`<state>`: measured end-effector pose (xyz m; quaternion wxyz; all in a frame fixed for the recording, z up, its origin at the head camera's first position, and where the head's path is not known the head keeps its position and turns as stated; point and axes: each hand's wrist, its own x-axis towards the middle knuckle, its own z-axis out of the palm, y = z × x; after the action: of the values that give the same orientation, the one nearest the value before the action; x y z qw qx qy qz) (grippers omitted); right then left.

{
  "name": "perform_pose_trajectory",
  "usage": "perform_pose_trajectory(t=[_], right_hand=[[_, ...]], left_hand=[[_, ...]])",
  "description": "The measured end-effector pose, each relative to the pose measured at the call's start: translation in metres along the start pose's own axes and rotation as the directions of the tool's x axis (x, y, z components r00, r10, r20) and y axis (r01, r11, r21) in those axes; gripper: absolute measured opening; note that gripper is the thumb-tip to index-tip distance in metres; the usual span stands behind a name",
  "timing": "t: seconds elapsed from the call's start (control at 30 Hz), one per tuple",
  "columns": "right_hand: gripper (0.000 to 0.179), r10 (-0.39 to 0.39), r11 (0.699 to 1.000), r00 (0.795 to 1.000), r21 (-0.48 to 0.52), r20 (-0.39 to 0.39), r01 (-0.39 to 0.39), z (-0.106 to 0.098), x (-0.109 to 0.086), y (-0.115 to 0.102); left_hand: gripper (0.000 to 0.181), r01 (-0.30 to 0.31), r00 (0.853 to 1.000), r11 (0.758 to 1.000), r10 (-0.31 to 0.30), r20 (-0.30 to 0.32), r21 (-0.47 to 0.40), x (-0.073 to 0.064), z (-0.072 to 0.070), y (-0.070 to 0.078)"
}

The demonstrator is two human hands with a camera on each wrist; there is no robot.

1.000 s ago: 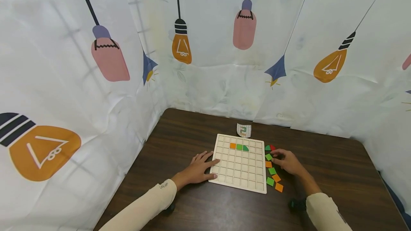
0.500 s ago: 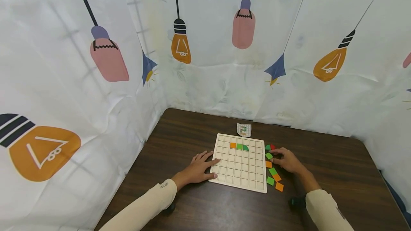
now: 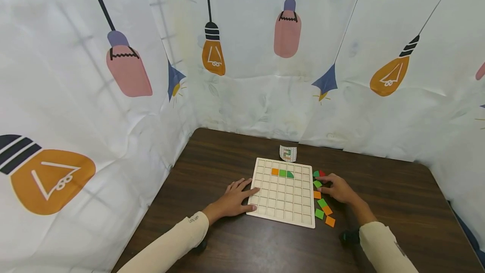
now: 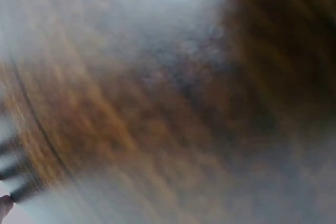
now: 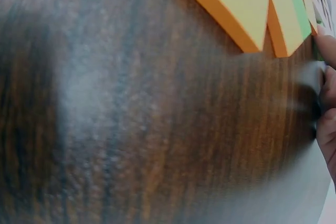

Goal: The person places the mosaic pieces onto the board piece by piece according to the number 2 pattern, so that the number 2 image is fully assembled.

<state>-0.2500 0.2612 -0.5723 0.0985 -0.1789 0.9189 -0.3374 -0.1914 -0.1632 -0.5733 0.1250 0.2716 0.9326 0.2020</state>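
Observation:
My left hand (image 3: 234,200) rests at the left edge of a pale square grid board (image 3: 280,204), fingers spread, with thumb and index fingertips on its rim. In the board's upper rows lie an orange tile (image 3: 275,172), a green tile (image 3: 282,173) and a green curved piece (image 3: 290,175). To the board's right, the thumb and index finger of my right hand (image 3: 339,188) stand either side of a loose green tile (image 3: 317,184); I cannot tell whether they pinch it. The index fingertip overlaps a red piece (image 3: 322,173). Beside it is another green curved piece (image 3: 316,174).
Several loose tiles lie nearer me, among them an orange tile (image 3: 330,221) and a green tile (image 3: 319,214). A small printed card (image 3: 288,153) stands behind the board on the dark wooden table (image 3: 227,151). A white patterned sheet (image 3: 250,108) hangs around the table's far sides.
My right hand has moved slightly left, bringing thumb and index finger around the loose green tile. A nearer green tile has turned a little. My left hand and the board stay in place.

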Motion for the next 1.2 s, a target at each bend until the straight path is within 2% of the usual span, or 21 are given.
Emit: perform_pose_trajectory(t=[0.17, 0.47, 0.8, 1.2], right_hand=[[0.039, -0.012, 0.999, 0.999, -0.050, -0.033, 0.011, 0.0019, 0.0011, 0.0022], [0.032, 0.015, 0.999, 0.998, -0.029, -0.066, -0.017, 0.0045, -0.0005, -0.0014], [0.026, 0.022, 0.997, 0.997, -0.071, -0.077, -0.028, 0.0074, -0.0004, 0.0001], [0.029, 0.035, 0.997, 0.992, -0.063, -0.120, -0.042, 0.0083, -0.0035, -0.0019]], left_hand=[[0.066, 0.002, 1.000, 1.000, -0.002, 0.002, 0.007, 0.0007, -0.0011, 0.0008], [0.066, -0.015, 1.000, 1.000, 0.015, -0.013, 0.014, 0.0010, -0.0012, -0.0001], [0.067, -0.004, 1.000, 1.000, 0.004, 0.003, 0.014, 0.0011, -0.0005, -0.0008], [0.067, 0.006, 1.000, 1.000, -0.006, 0.006, 0.020, 0.0009, 0.0010, -0.0001]])
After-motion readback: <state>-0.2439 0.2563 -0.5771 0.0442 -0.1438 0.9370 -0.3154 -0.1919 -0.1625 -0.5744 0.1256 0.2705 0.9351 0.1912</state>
